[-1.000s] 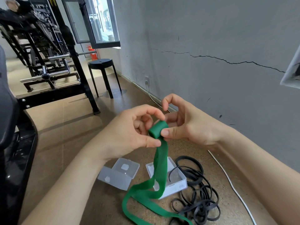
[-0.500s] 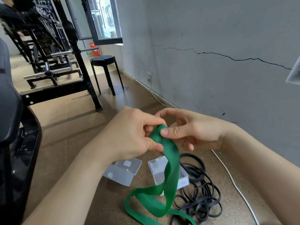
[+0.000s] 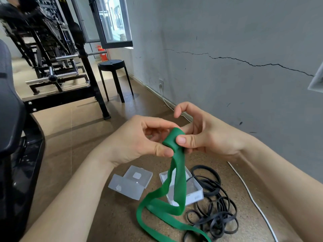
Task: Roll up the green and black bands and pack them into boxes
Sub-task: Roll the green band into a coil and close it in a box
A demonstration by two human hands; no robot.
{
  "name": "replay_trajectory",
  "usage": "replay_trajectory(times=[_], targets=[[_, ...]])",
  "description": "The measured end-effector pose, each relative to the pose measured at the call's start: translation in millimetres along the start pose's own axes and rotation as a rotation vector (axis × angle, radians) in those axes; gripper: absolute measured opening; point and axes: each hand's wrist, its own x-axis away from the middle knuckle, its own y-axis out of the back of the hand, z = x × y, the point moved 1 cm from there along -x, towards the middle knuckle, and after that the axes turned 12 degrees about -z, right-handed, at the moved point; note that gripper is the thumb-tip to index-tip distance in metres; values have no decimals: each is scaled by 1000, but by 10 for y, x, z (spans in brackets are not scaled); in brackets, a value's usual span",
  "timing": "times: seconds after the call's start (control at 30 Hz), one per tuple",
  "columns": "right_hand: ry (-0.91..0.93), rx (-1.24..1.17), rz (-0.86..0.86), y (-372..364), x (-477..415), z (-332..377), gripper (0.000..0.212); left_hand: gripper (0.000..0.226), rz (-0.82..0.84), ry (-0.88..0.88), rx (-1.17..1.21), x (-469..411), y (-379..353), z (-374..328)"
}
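We are holding the rolled end of the green band (image 3: pixel 172 139) up in front of us, between both hands and well above the floor (image 3: pixel 73 130). Our left grip (image 3: pixel 139 137) is clamped on the roll's left side, with the thumb pressing its lower edge and the forefinger lying over its top. Our right grip (image 3: pixel 206 135) is pinching the roll's right side, thumb flat against the near face and lower fingers curling behind it, while the forefinger is arching clear above.

The unrolled length is hanging straight down from the two grips. It is passing in front of an open clear plastic box (image 3: pixel 194 193) on the floor, then looping left and trailing toward the bottom edge of the view. A second clear box (image 3: pixel 130 183), its lid lying open, is sitting just left of the first. The black bands (image 3: pixel 218 218) are lying in a loose tangle against the first box's right side. A white cable (image 3: pixel 249 195) is running along the floor beyond them, near the grey wall (image 3: pixel 244 102).
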Motion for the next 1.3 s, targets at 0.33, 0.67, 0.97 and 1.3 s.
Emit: replay_trajectory(times=[0.33, 0.67, 0.97, 1.3], targets=[[-191, 5, 86, -55, 34, -42, 55, 45, -79, -35, -128, 37, -6, 30], [116, -23, -341, -125, -21, 0, 36, 44, -260, -2, -52, 17, -121, -68], [-189, -102, -118, -14, 9, 47, 41, 31, -478, -232, -226, -38, -139, 73], [-184, 184, -147, 96, 11, 38, 48, 35, -468, -356, -394, -34, -180, 58]])
